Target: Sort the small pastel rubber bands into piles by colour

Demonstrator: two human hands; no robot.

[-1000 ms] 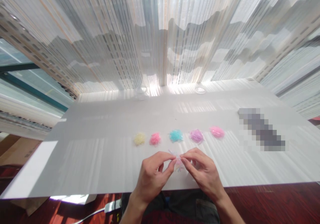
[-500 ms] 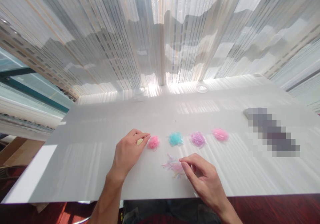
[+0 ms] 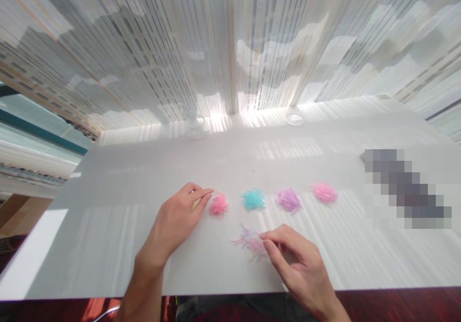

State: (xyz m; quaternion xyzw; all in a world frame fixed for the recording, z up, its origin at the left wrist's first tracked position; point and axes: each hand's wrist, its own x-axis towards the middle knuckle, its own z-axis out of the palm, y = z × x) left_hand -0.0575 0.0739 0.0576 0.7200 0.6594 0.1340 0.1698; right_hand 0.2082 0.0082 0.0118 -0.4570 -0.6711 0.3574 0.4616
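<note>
My left hand (image 3: 180,219) is in a pinch at the upper left edge of a bright pink pile of thin strips (image 3: 219,204). Whatever lies between its fingertips is too small to make out. Behind those fingers a yellow pile (image 3: 195,204) is mostly hidden. My right hand (image 3: 297,259) has thumb and index finger close together at the right edge of a loose heap of mixed pastel strips (image 3: 252,244); I cannot make out what they hold. Farther right lie a turquoise pile (image 3: 253,199), a purple pile (image 3: 288,200) and a light pink pile (image 3: 324,193).
The white table (image 3: 137,168) ends at a striped sheer curtain (image 3: 201,48). Near the curtain stand a clear round container (image 3: 195,124) and a round, ridged, clear piece (image 3: 295,118). A blurred-out dark oblong object (image 3: 405,185) lies at the right.
My left hand has left the mixed heap for the yellow and bright pink piles, then shifted slightly left. My right hand stays by the heap, which now shows more fully. The view has tilted.
</note>
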